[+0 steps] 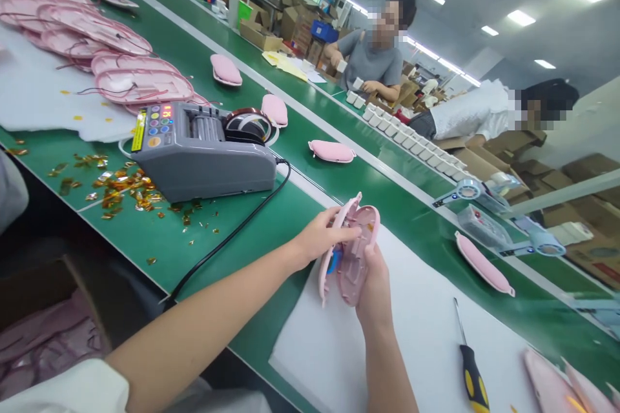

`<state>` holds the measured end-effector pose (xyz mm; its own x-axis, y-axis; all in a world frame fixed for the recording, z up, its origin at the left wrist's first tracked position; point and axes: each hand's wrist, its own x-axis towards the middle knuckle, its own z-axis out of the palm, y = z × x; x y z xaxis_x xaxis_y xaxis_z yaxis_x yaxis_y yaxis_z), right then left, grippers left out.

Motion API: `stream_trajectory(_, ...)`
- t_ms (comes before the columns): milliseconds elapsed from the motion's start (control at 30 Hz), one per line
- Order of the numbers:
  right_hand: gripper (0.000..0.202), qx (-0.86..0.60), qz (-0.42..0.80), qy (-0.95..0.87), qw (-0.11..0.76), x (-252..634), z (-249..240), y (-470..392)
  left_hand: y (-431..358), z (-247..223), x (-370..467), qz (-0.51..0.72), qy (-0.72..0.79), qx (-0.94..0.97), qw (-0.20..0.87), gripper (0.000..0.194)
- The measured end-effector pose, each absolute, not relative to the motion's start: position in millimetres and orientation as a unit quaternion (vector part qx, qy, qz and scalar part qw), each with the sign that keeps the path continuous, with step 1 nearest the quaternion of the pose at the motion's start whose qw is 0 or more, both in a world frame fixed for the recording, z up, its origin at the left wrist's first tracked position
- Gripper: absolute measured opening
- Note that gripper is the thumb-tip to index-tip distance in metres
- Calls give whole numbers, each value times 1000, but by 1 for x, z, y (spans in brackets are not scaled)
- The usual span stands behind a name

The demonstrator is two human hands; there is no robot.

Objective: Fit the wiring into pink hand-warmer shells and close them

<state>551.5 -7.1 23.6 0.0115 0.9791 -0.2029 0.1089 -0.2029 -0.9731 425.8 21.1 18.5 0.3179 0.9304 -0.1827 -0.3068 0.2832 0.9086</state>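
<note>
Over the white foam sheet (334, 348), both hands hold a pink oval plastic casing parted into two halves. My left hand (314, 239) grips the narrow left half (345, 213), one finger reaching across toward the other half. Something blue shows inside that left half. My right hand (378, 281) is wrapped round the right edge of the other half (353, 268), whose ribbed inner side faces me. To the right, a screwdriver (469, 368) with a black and yellow handle lies on the sheet.
A grey tape dispenser (217, 164) stands at left, its black cable (232, 235) crossing the green table. Amber tape scraps (130, 190) lie before it. Pink shells (140, 80) are piled behind. Closed pink casings (332, 151) sit along the conveyor. Two people work across the table.
</note>
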Motion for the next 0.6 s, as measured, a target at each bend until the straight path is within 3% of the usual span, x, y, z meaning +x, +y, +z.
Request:
stream_trajectory(100,66,-593,508,-472,408,555,26,-6,19,17,429,459,273,315,784,78)
stream_trajectory(233,60,-614,476,-499,384,558,31,-8,16,13,434,453,268,306,794,93)
stream_trajectory(467,62,-644,428,-528,351,547,35,-19,5,14,446,501,282,318,754,85)
stream_trajectory(600,65,-658,400,-506,390,536,25,-20,1,17,450,512,306,296,746,72)
